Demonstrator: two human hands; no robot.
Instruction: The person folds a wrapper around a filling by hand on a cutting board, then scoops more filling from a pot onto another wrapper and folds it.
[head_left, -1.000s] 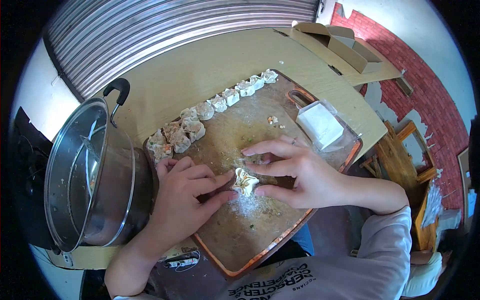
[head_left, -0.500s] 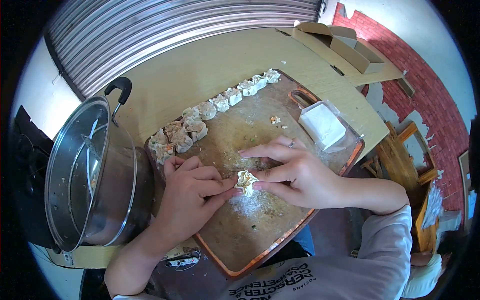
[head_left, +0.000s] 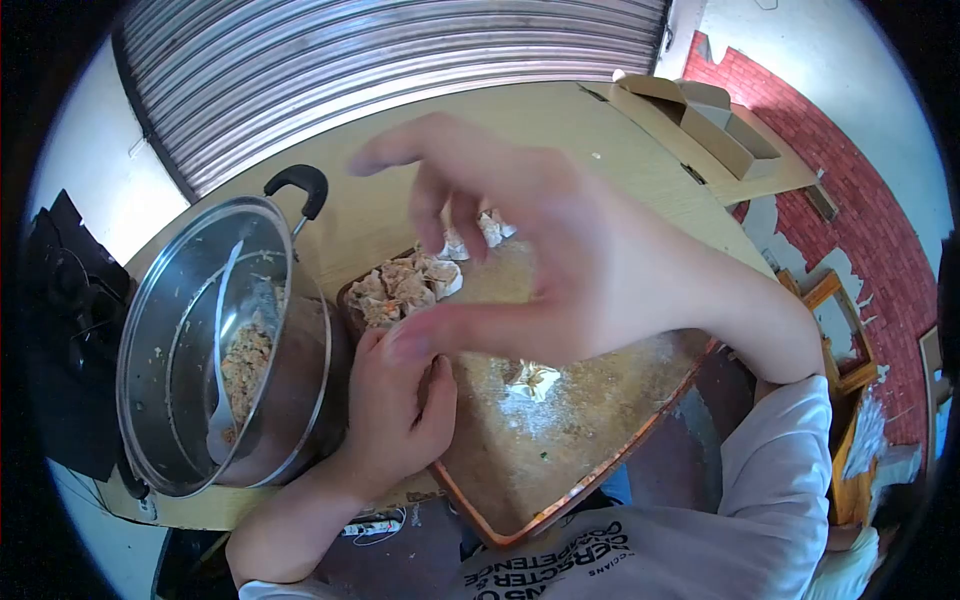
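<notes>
My right hand (head_left: 540, 235) is raised over the board, blurred, with thumb and fingers spread apart and nothing between them. My left hand (head_left: 400, 415) is low at the board's left edge, fingers curled in; what they hold, if anything, is hidden. The right thumb overlaps its fingertips in view. A pleated, open-topped dumpling (head_left: 533, 382) sits by itself on white flour on the brown cutting board (head_left: 600, 430). Beyond my left hand, several filled dumplings (head_left: 408, 285) cluster along the board's far left edge; more of the row (head_left: 495, 228) is partly covered by my right hand.
A steel pot (head_left: 300, 400) with a black handle stands left of the board, tilted in view. Inside are minced filling (head_left: 247, 370) and a white spoon (head_left: 220, 340). An open cardboard box (head_left: 715, 130) rests on the table's far right.
The dumpling has been let go and stands on the floured board. My right hand has lifted and swung up and left, its fingers spreading. The view has turned left, showing more of the pot's inside.
</notes>
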